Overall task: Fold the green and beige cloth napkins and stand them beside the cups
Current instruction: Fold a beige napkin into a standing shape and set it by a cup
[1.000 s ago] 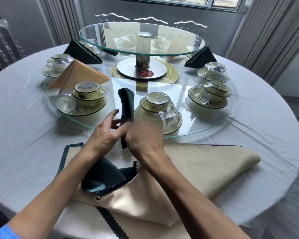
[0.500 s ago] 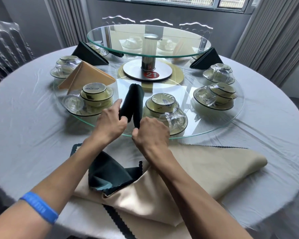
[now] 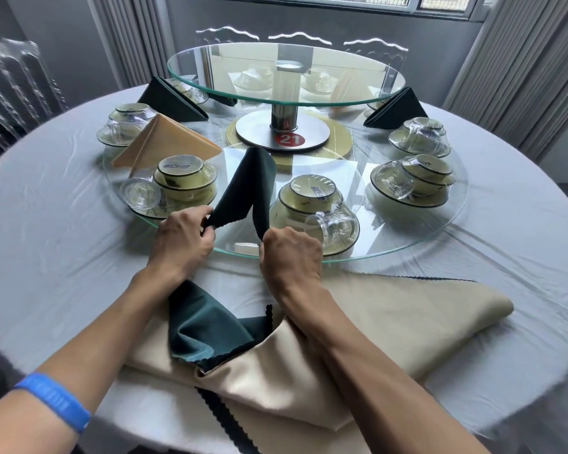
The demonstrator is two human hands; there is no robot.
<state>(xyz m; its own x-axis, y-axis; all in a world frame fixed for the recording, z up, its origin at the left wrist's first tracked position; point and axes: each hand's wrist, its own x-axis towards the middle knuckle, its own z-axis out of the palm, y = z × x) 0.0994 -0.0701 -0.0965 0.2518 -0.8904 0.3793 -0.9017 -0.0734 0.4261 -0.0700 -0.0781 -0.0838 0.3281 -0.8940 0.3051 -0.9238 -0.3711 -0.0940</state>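
Green napkin: the folded green napkin (image 3: 248, 188) stands as a tent on the glass turntable (image 3: 446, 221), at six o'clock of its hub, between two cup sets.
Handling: I judge it light and limp; it likely stands only while its two feet are spread, so the bottom corners are the places to hold.
Left hand: the left hand (image 3: 181, 244) pinches the left foot between curled fingers.
Right hand: the right hand (image 3: 290, 257) is curled around the right foot; its fingertips are hidden.
Cups: an upturned bowl set (image 3: 184, 183) at nine o'clock of the napkin, a bowl with glass cup (image 3: 315, 208) at three o'clock; fragile, close by.
Spare cloths: beige napkins (image 3: 390, 319) and a green napkin piece (image 3: 207, 329) lie loose under the forearms.
Done: a beige tent (image 3: 164, 144) and dark tents (image 3: 169, 101) stand further round.
Surface: slick glass over a grey tablecloth (image 3: 47, 244).
Room: curtains (image 3: 521, 70), window at twelve o'clock.
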